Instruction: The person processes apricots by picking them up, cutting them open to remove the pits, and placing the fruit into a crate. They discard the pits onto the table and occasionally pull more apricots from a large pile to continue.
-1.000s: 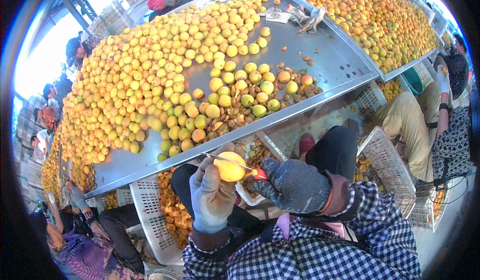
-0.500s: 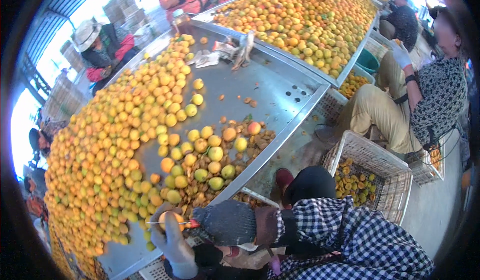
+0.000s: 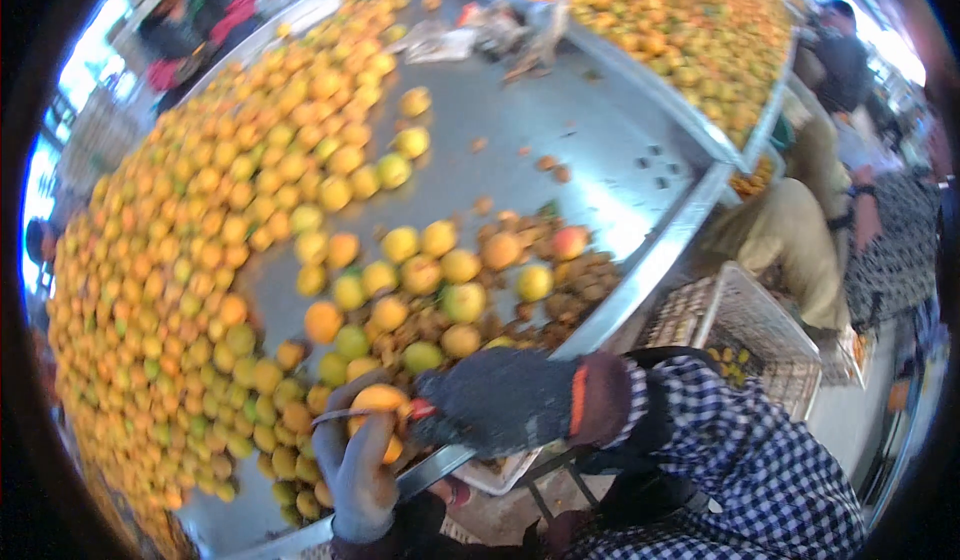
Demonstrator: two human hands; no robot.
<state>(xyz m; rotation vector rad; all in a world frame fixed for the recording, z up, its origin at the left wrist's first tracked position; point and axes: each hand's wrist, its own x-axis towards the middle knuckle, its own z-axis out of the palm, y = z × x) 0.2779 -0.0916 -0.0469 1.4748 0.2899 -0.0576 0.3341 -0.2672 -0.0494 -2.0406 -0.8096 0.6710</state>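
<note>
My left hand, in a pale grey glove, grips an orange apricot between its thumb and fingers above the table's near edge. A dark glove covers my right hand, whose fist is closed round a small knife; a bit of its red handle shows. The thin blade lies against the apricot and its tip sticks out on the left side. Just beyond both hands, several loose yellow and green apricots lie among brown pits and scraps.
A metal table with a raised rim carries a big heap of apricots on the left. Another heaped table adjoins it at the back. Crumpled gloves lie near the far rim. A plastic crate and a seated person are at right.
The view has tilted down and closer to the table. Both hands remain together at the apricot; the right forearm has swung up over the table's rim, and the fruit looks turned or cut.
</note>
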